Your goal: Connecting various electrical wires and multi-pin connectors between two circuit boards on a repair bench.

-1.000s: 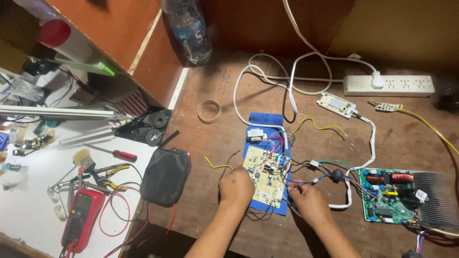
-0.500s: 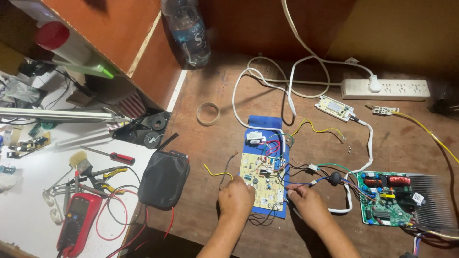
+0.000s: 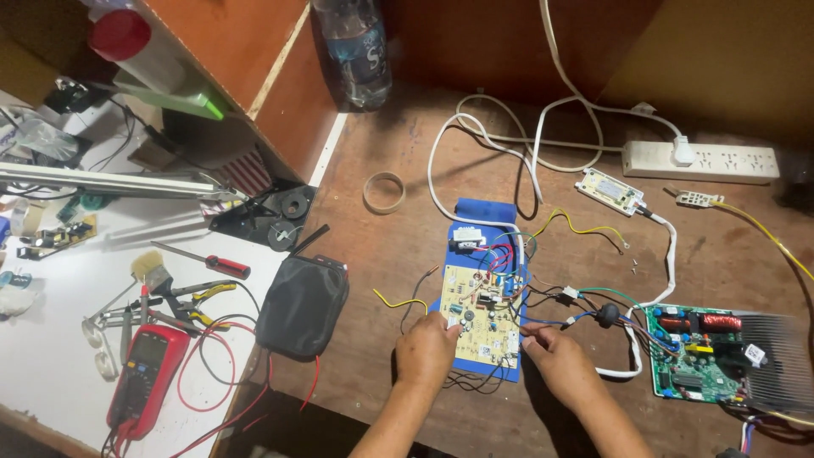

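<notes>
Your left hand [image 3: 426, 349] rests curled on the lower-left corner of the beige circuit board [image 3: 481, 316], fingers pressed on its edge. Your right hand [image 3: 553, 358] sits at the board's lower-right corner, fingertips pinched at the edge by the wires there; whether it grips a wire or just touches the board, you cannot tell. The hands are apart, the board's lower end between them.

The board lies flat on a blue mat [image 3: 486, 254] in the middle of the brown tabletop [image 3: 398, 254]. Long axis runs away from you, tilted slightly, far end towards the white power strip [image 3: 700, 160]. Red, blue and black wires bunch at its far right side.

Right of your right hand, a green circuit board [image 3: 691, 365] with a finned heatsink [image 3: 780, 356], well apart from the beige one. Left of your left hand, a black pouch [image 3: 303, 304], then a red multimeter [image 3: 145, 373] and a red-handled screwdriver [image 3: 208, 262] on the white surface. Tape ring [image 3: 384, 192] beyond the mat.
</notes>
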